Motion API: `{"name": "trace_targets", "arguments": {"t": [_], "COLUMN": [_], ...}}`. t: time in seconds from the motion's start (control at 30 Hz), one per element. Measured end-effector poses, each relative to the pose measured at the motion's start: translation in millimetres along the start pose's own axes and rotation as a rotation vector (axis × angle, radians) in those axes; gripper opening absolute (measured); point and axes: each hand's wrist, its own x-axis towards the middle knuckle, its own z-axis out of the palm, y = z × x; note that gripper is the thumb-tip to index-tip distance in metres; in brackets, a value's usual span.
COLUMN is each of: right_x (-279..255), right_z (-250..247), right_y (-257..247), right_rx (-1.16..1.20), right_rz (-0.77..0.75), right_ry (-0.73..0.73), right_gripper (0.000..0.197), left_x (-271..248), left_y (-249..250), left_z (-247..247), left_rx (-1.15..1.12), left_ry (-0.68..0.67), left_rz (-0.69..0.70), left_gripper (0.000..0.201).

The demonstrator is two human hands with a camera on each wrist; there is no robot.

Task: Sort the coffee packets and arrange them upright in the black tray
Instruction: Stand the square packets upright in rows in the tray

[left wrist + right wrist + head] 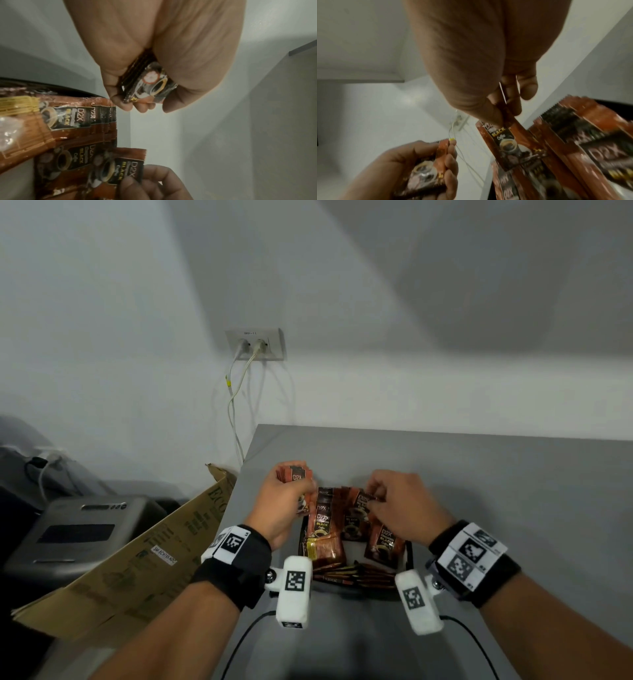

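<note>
1. Coffee packets [337, 525] are stacked loosely in the black tray [408, 553] on the grey table [496, 474].
2. A small bundle of packets [147, 82] is gripped by the curled left hand [284, 501], above the tray's far left corner.
3. One packet [510, 142] is pinched at its top between thumb and fingers of the right hand [400, 505], over the tray's right side.
4. A cardboard box [137, 559] lies left of the table.
</note>
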Motion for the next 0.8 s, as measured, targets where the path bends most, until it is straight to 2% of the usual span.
{"name": "trace_targets", "arguments": {"t": [0.13, 0.3, 0.43, 0.6, 0.8], "right_x": [4, 8, 7, 4, 5], "right_z": [23, 33, 32, 28, 23], "right_y": [2, 1, 2, 3, -1], "right_rx": [-0.096, -0.190, -0.241, -0.312, -0.358], "right_rz": [0.003, -0.013, -0.034, -0.063, -0.068], "right_ry": [-0.054, -0.125, -0.123, -0.125, -0.162], "right_gripper": [0.013, 0.023, 0.031, 0.031, 0.031], "left_x": [-2, -2, -1, -2, -4], "left_y": [-7, -11, -12, -13, -13], "left_z": [-1, -1, -1, -3, -2], "left_rx": [0.037, 0.040, 0.070, 0.111, 0.302], "left_ry": [-0.026, -0.028, -0.040, -0.063, -0.096], "left_rz": [-0.015, -0.020, -0.025, -0.032, -0.058], "left_gripper": [0.024, 0.033, 0.036, 0.043, 0.048]}}
